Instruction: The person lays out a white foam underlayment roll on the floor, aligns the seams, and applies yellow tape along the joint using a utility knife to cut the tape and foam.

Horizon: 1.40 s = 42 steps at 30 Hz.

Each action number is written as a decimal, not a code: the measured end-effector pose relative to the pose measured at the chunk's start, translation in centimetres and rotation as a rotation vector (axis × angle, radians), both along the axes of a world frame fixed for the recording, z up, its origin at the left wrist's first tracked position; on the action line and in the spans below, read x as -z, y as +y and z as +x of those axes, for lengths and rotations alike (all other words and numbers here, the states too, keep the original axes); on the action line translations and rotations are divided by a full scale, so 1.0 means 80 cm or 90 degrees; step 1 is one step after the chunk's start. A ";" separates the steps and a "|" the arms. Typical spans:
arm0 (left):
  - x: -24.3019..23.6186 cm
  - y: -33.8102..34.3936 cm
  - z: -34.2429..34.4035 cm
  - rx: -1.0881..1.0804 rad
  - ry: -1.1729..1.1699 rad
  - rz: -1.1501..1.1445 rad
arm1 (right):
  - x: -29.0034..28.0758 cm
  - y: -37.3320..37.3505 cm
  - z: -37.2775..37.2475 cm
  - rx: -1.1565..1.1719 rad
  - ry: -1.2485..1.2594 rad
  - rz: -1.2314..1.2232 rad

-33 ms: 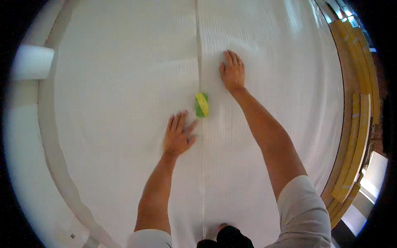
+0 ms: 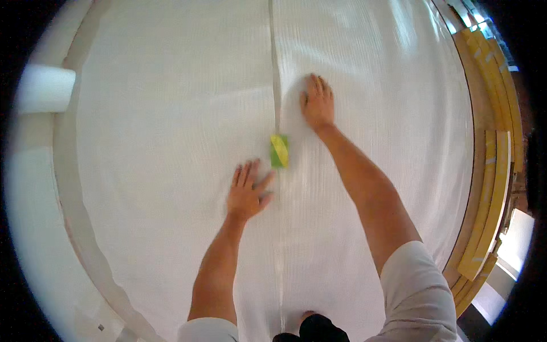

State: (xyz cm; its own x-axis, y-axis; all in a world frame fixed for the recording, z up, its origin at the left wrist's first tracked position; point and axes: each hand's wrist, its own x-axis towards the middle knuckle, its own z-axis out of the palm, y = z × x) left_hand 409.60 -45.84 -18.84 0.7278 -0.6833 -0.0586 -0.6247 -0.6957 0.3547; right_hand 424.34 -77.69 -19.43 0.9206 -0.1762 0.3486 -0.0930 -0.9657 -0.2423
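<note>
White cloth (image 2: 171,131): covers almost the whole view, a lengthwise seam (image 2: 276,85) down its middle.
Yellow planks (image 2: 496,171): stacked along the right edge.
Right hand (image 2: 317,102): flat, fingers spread, pressing the cloth just right of the seam, gripping nothing.
Left hand (image 2: 248,192): open, palm down on the cloth, empty.
Green-yellow block (image 2: 278,150): on the seam, between both hands.
</note>
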 end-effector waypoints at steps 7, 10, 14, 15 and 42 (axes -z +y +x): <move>-0.003 0.021 -0.024 0.016 0.020 0.057 | -0.008 0.035 -0.024 -0.024 0.115 0.046; 0.000 0.022 -0.013 0.024 0.034 0.068 | 0.001 0.034 -0.015 -0.013 0.117 0.034; 0.012 0.028 -0.017 0.036 0.033 0.038 | -0.001 0.033 -0.019 -0.015 0.120 0.043; 0.009 0.030 -0.019 0.039 0.034 0.037 | -0.003 0.035 -0.021 -0.018 0.123 0.059; 0.037 -0.076 0.527 -0.151 -0.268 -0.029 | -0.022 0.073 -0.056 0.002 0.173 0.070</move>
State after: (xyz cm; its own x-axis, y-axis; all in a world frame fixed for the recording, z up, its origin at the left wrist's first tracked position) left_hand 451.73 -51.93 -21.81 0.8173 -0.4914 0.3008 -0.5471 -0.8256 0.1379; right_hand 419.82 -71.81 -17.66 0.9771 -0.2017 0.0678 -0.1714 -0.9349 -0.3107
